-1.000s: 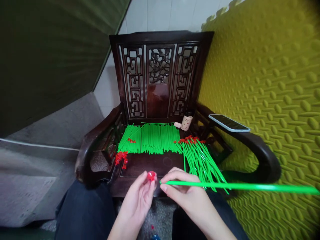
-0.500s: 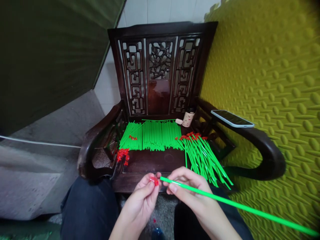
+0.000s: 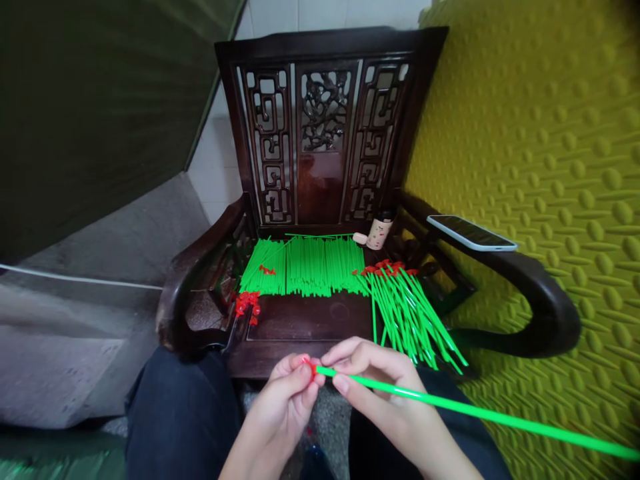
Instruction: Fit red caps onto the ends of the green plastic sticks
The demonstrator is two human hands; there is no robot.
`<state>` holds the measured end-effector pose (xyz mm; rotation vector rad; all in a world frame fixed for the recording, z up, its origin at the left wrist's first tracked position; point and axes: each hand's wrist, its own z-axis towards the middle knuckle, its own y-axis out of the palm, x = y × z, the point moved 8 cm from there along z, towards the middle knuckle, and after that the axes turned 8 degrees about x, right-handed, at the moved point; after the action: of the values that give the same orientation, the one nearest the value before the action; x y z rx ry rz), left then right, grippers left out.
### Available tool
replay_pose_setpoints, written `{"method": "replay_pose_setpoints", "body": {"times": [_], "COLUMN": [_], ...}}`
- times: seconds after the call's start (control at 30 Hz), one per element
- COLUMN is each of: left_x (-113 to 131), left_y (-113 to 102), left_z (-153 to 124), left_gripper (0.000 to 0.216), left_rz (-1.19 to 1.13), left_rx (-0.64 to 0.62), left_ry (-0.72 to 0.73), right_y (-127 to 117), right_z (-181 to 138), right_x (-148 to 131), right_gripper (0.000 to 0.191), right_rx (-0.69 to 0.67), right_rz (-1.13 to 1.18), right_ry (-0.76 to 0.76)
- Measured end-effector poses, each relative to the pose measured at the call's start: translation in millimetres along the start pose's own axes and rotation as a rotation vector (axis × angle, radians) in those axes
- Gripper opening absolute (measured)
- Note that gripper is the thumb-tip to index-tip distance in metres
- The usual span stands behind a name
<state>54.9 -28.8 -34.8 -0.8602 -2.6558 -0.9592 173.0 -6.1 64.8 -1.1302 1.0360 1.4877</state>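
Between the fingertips of my left hand (image 3: 287, 393) is a small red plastic cap (image 3: 313, 368), partly hidden by the thumb. My right hand (image 3: 380, 383) pinches a long green plastic stick (image 3: 450, 404) close to its end. That end meets the red cap; how deep it sits inside I cannot tell. Loose green sticks (image 3: 325, 265) lie in a wide layer on the chair seat. At its left front is a small heap of red caps (image 3: 247, 303). On the right, a fanned pile of green sticks with red caps (image 3: 413, 320) overhangs the seat.
The dark carved wooden chair (image 3: 295, 320) stands before my knees. A phone (image 3: 473, 233) rests on its right armrest. A patterned cup with a dark lid (image 3: 380, 230) and a small pale case (image 3: 359, 238) are at the seat's back. Yellow textured matting (image 3: 540, 147) rises on the right.
The green stick's end has come left against the red cap, closing the small gap between them. Both hands are closer together. The view has shifted slightly.
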Motion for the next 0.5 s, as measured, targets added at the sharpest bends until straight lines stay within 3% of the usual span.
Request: {"method": "replay_pose_setpoints", "body": {"times": [0.23,0.5], "left_x": [-0.4,-4.3], "left_y": [6.7,7.7], "left_z": [4.1,4.8], "left_gripper": [0.02,0.016], "left_rz": [-0.011,0.004], "left_rx": [-0.121,-0.16], "left_ry": [-0.009,-0.017], "right_y": [-1.1,0.0], "right_z": [-0.6,1.9], "right_x": [3.6,1.3], "right_gripper": [0.012,0.015], "right_rx": [-0.018,-0.03], "right_rz": [0.016,-0.011], "right_ry": [0.007,0.013]}}
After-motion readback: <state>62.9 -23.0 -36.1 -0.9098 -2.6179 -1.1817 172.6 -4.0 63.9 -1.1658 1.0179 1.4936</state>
